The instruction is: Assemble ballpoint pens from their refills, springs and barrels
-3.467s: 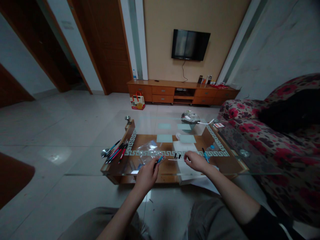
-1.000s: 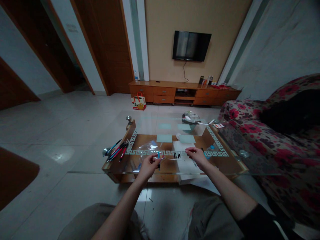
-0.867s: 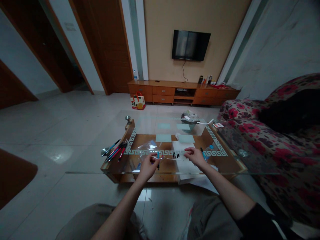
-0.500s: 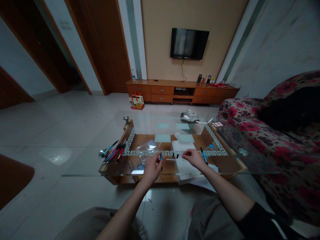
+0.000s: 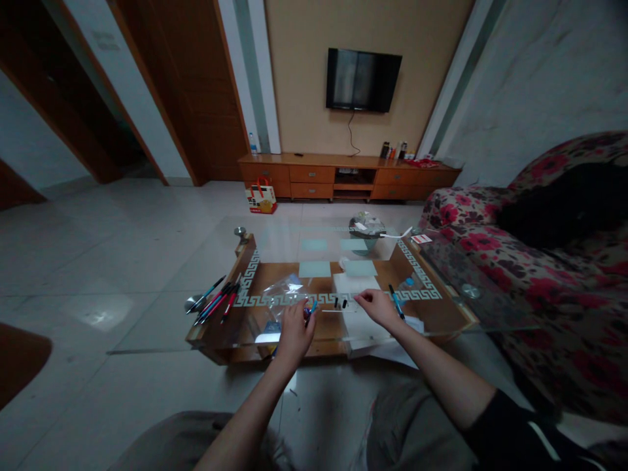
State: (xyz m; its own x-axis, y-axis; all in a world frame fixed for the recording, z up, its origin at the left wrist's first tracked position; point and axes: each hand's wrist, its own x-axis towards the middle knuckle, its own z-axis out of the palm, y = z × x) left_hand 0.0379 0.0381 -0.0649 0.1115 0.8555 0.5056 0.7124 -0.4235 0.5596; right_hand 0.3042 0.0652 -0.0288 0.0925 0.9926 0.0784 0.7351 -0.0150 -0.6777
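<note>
My left hand [image 5: 296, 330] is closed over the near part of the glass table, with a blue pen part [image 5: 313, 306] showing at its fingertips. Something dark sits beside that part, too small to name. Across from it, my right hand [image 5: 375, 306] has thumb and fingers pinched together; whatever is between them is hidden. Two short black pieces [image 5: 344, 303] stand on the glass between the hands. A thin white stick [image 5: 332, 311], like a pen refill, lies just in front of them. To the right of my right hand lies a blue-and-black pen [image 5: 396, 302].
Several pens [image 5: 218, 301] lie in a pile at the left of the glass table [image 5: 161, 320]. A clear plastic bag [image 5: 284, 288] is behind my left hand. Farther back sits a dark bowl [image 5: 367, 226] with crumpled stuff. A flowered sofa [image 5: 461, 226] borders the right side.
The view has shifted slightly, so everything sits a little farther left. In my left hand the blue part has tilted to the right. My right hand stays pinched in nearly the same place.
</note>
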